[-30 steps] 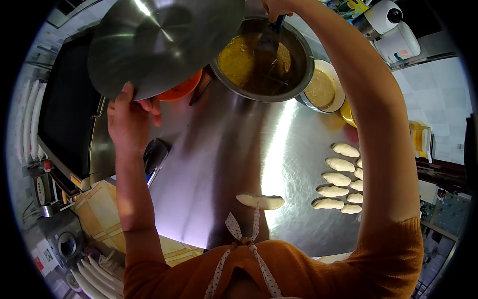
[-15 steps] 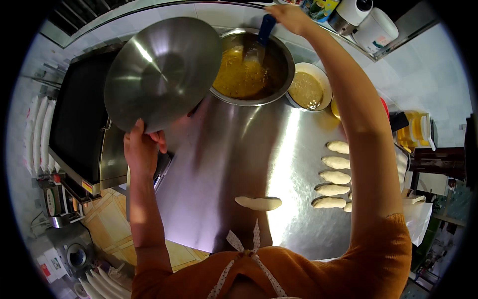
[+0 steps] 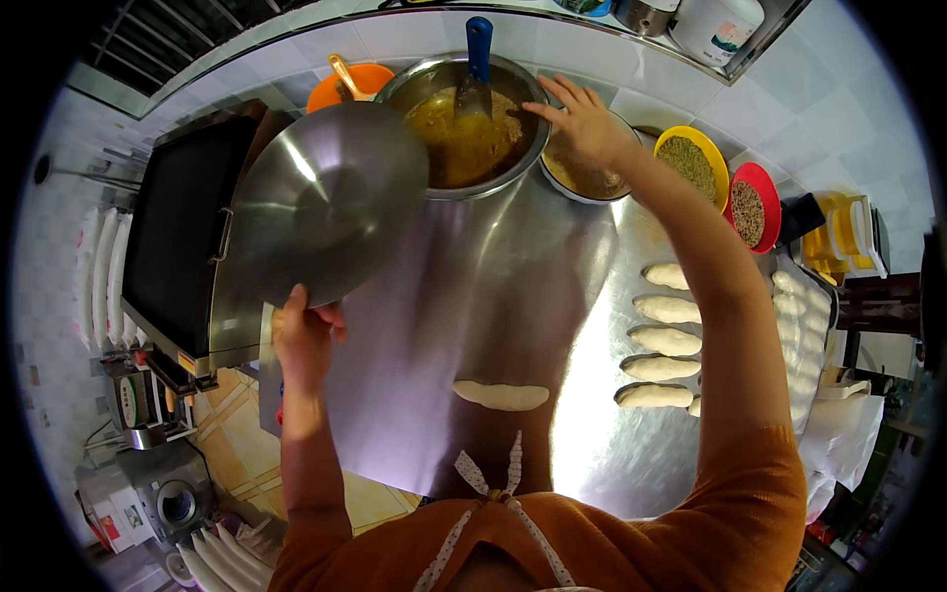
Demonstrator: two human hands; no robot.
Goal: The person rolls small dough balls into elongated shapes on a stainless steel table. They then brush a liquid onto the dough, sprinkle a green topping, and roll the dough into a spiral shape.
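My left hand point(image 3: 308, 335) grips the lower edge of a wide round metal lid point(image 3: 321, 202), held tilted up at the left. Beyond it stands a large steel bowl point(image 3: 538, 148) with yellow-brown filling point(image 3: 434, 133). A blue-handled spatula point(image 3: 478, 49) leans upright in that filling, touched by neither hand. My right hand point(image 3: 587, 123) is open, fingers spread, at the steel bowl's right rim and above a smaller white bowl point(image 3: 582, 187) of pale brown liquid, which it partly hides. A single elongated dough piece point(image 3: 501, 397) lies near me on the steel table point(image 3: 424, 326).
Several dough pieces point(image 3: 666, 310) lie in a row at the right, partly behind my right arm. Yellow point(image 3: 721, 163) and red point(image 3: 772, 202) bowls of seeds or flakes stand at the back right. An orange bowl point(image 3: 326, 94) is behind the lid. A black-topped griddle point(image 3: 182, 217) borders the left.
My right hand has let go of the blue-handled spatula and come down and nearer, its fingers now spread. The spatula rests in the bowl. My left hand still holds the lid.
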